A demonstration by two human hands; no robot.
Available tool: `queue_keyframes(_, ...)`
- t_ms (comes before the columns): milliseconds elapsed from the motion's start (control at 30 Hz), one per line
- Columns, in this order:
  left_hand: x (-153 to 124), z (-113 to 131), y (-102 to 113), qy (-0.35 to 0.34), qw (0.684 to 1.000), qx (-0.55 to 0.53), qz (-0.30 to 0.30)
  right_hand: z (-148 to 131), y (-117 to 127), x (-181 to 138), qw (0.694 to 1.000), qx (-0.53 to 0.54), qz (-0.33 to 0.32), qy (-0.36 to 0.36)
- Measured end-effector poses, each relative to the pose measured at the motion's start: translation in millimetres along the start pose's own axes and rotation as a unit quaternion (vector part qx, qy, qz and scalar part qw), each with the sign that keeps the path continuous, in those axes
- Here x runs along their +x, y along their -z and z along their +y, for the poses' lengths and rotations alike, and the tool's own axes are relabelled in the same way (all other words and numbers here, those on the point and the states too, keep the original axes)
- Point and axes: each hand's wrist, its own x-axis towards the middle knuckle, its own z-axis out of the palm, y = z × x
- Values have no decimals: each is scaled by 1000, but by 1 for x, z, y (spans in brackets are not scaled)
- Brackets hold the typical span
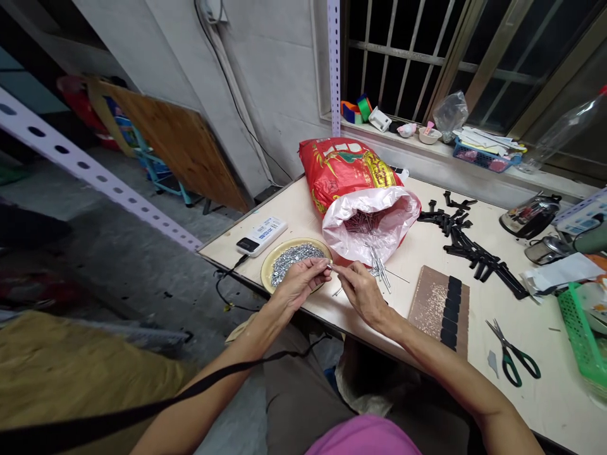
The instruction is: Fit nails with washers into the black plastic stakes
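Just above the rim of a yellow plate (268,259), my left hand (303,279) pinches a small shiny metal piece (330,266) between thumb and fingers. The fingertips of my right hand (361,291) are pressed together and meet the left ones at that piece. Whatever the right fingers grip is too small to make out. Many small silver metal parts (294,258) fill the plate. Thin metal rods (379,268) spill from the mouth of a red bag (339,167) with a white lining, behind my hands.
A white power bank (262,236) with a cable lies left of the plate. To the right are a brown board (429,300) with black pads, a heap of black plastic parts (467,246), scissors (509,354) and a green basket (581,335). A kettle (530,215) stands farther back.
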Motion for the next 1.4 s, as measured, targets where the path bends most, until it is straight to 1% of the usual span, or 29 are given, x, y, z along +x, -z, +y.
queue_keyframes(300,-7,-2,-16,-11,1000,1,-4,-1,10,-7,999,-6,41,-3)
queue_keyframes(400,-9,-5,-23,-30,999,12,-3,-1,15,-10,999,-13,43,1)
queue_keyframes(567,-10,-9,-31,-55,998,32,-12,-3,24,-16,998,-34,39,-22)
queue_keyframes(700,-9,-12,-38,-48,997,49,-24,-4,30,-22,996,-57,36,-57)
queue_keyframes(833,-9,-19,-47,-34,997,70,-23,-5,39,-31,985,-112,14,-127)
queue_keyframes(933,-9,-27,-54,-42,994,99,-28,-6,47,-37,973,-152,1,-175)
queue_keyframes(1000,-10,-31,-59,-51,991,118,-32,-6,52,-40,969,-145,-3,-198)
queue_keyframes(1100,-11,-38,-68,-79,986,145,-32,-4,59,-46,967,-101,-1,-235)
queue_keyframes(1167,-12,-42,-74,-106,981,163,-26,-2,62,-50,966,-83,7,-244)
queue_keyframes(1233,-12,-46,-79,-125,976,176,-21,-2,65,-53,967,-88,14,-240)
queue_keyframes(1333,-12,-49,-86,-123,975,185,-22,0,70,-57,963,-107,13,-247)
queue_keyframes(1400,-12,-50,-89,-117,974,193,-24,2,73,-59,961,-93,1,-259)
